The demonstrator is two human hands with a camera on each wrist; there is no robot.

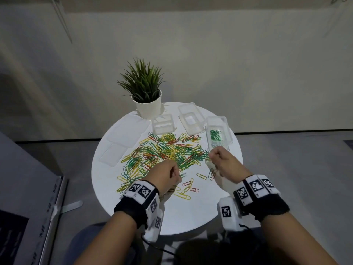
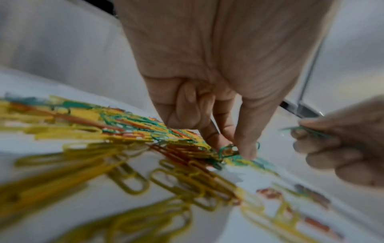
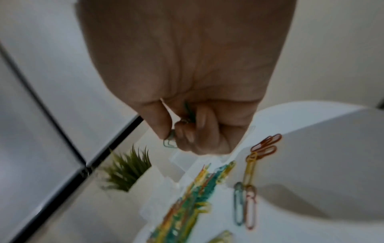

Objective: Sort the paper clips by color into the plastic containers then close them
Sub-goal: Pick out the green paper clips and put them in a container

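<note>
A heap of green, yellow and red paper clips (image 1: 164,152) covers the middle of the round white table (image 1: 191,213). My left hand (image 1: 166,174) reaches into the heap's near edge, and its thumb and fingertips (image 2: 245,148) pinch a green clip (image 2: 225,150). My right hand (image 1: 221,159) is curled into a fist just in front of a clear container (image 1: 217,138) that holds green clips; it grips green clips (image 3: 188,111), one poking out by the thumb (image 3: 170,143). Two more clear containers (image 1: 164,124) (image 1: 191,121) stand behind the heap.
A potted green plant (image 1: 147,92) stands at the table's back edge. Clear lids (image 1: 112,155) (image 1: 128,132) lie on the left of the table. Loose clips (image 1: 188,188) are scattered near the front between my wrists. Grey floor surrounds the table.
</note>
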